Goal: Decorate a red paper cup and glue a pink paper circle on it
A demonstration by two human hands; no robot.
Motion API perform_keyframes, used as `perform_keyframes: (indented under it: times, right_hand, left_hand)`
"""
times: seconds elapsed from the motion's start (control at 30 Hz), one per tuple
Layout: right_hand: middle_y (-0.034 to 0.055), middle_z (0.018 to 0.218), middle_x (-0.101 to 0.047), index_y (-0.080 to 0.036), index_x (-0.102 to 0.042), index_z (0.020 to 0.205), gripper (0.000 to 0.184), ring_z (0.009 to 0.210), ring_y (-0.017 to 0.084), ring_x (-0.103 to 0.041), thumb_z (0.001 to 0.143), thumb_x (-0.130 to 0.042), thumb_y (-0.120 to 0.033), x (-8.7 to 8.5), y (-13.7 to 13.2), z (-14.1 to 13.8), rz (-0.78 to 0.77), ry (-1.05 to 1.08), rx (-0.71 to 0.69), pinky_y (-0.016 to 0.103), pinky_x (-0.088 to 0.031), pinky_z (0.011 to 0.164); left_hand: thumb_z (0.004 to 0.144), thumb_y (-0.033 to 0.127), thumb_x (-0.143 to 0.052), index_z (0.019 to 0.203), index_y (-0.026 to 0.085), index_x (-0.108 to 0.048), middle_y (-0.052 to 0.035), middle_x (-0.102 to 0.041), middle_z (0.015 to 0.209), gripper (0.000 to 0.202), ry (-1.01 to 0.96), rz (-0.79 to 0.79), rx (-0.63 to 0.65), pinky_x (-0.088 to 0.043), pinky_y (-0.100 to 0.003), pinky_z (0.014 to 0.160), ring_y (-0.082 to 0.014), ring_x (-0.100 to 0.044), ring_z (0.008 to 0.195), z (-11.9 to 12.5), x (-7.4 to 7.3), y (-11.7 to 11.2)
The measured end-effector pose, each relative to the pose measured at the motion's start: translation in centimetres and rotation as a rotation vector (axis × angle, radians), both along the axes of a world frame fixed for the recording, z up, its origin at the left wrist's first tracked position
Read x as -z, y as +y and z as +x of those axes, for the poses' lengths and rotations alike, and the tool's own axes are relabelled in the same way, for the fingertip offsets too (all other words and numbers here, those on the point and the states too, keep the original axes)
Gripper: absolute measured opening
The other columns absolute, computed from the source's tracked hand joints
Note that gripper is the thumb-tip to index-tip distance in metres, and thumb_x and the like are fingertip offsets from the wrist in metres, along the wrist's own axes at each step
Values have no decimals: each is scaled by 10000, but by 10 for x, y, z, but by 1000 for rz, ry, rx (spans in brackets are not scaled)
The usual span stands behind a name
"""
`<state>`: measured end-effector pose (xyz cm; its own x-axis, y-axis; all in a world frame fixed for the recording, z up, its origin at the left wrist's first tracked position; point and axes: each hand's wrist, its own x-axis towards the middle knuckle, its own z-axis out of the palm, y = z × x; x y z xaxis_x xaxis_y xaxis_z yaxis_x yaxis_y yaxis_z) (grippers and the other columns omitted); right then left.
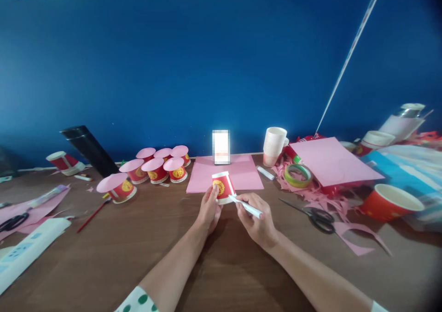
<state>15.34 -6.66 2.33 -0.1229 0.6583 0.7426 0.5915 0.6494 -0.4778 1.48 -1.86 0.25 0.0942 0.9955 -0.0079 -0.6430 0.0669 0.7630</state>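
Observation:
My left hand (209, 207) grips a small red paper cup (223, 186) with a yellow emblem, held upside down just above the brown table (221, 266). My right hand (257, 222) pinches a white stick-shaped tool (246, 206), perhaps a glue stick or a pen, whose tip touches the cup's lower rim. Both hands are closed around what they hold. A pink paper sheet (241, 173) lies right behind the cup.
Several upturned red cups with pink paper discs (155, 167) stand at the left. A white cup stack (274, 145), tape roll (297, 175), scissors (316, 215), pink scraps, a red cup (388, 202) and another pink sheet (333, 161) lie right. A power strip (27, 247) sits near left.

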Motion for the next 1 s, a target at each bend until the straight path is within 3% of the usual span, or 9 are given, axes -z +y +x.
perform_keyframes:
  times: [0.57,0.87,1.0]
  right_hand:
    - [33,717,-584,-186,-530,845,87,661,158,-549,861,-446,-203,1,0,0,5,-22,18,281,-441,633]
    - [32,723,-582,-194,-513,833,60,664,160,-541,843,-455,-180,2,2,0,13,-50,7,285,-434,637]
    - [26,711,-570,-192,-502,821,48,662,157,-529,834,-463,-167,2,2,0,6,-46,7,282,-425,634]
  left_hand:
    - [709,373,-662,800,178,-586,-17,-633,813,229,-13,2,-16,-441,-259,738,-120,-590,726,1,0,0]
    - [727,401,-633,827,200,-591,-45,-654,894,229,33,15,6,-445,-285,781,-172,-609,849,1,-5,-2]
    - [737,407,-622,852,205,-590,-33,-657,844,235,42,14,32,-446,-293,779,-182,-613,861,2,-7,-4]
